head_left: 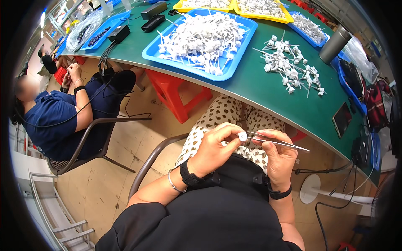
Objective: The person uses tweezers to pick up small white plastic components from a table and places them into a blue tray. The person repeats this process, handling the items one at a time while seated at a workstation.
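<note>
My left hand (pixel 215 148) pinches a small white plastic part (pixel 242 136) between thumb and fingers, held over my lap. My right hand (pixel 278 157) grips slim metal tweezers (pixel 278 143) whose tips meet the white part. Both hands sit below the edge of the green table (pixel 268 90). A loose pile of white stemmed parts (pixel 293 67) lies on the table ahead of me. A blue tray (pixel 234 62) heaped with the same parts stands to its left.
Yellow trays (pixel 289 19) and another blue tray (pixel 312 37) of parts stand at the back. A metal flask (pixel 334 45), a phone (pixel 342 119) and bags (pixel 377 100) lie at the right. A red stool (pixel 178 94) is under the table. A seated person (pixel 63 117) works at my left.
</note>
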`<move>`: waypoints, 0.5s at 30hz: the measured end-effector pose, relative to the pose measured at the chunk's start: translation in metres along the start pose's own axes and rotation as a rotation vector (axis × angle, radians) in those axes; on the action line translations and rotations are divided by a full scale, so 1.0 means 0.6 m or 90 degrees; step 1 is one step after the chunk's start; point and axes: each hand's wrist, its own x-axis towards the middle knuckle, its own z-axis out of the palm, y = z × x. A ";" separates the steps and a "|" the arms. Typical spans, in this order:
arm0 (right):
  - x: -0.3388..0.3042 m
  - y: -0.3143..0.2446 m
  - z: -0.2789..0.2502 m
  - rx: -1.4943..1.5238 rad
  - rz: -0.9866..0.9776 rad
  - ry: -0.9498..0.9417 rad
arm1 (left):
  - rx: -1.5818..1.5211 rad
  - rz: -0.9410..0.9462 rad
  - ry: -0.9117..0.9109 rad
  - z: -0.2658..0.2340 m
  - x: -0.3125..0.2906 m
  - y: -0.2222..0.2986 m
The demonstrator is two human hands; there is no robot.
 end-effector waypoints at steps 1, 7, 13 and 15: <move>-0.002 -0.001 0.003 -0.029 -0.008 0.008 | -0.012 0.000 -0.001 0.001 0.000 -0.001; -0.010 0.004 0.008 -0.153 -0.058 0.025 | 0.020 0.030 0.003 0.000 -0.001 0.000; -0.009 0.016 0.007 -0.217 -0.102 0.025 | 0.040 0.048 0.001 0.000 -0.001 0.000; -0.008 0.016 0.010 -0.227 -0.109 0.025 | 0.045 0.044 -0.001 0.000 -0.002 -0.001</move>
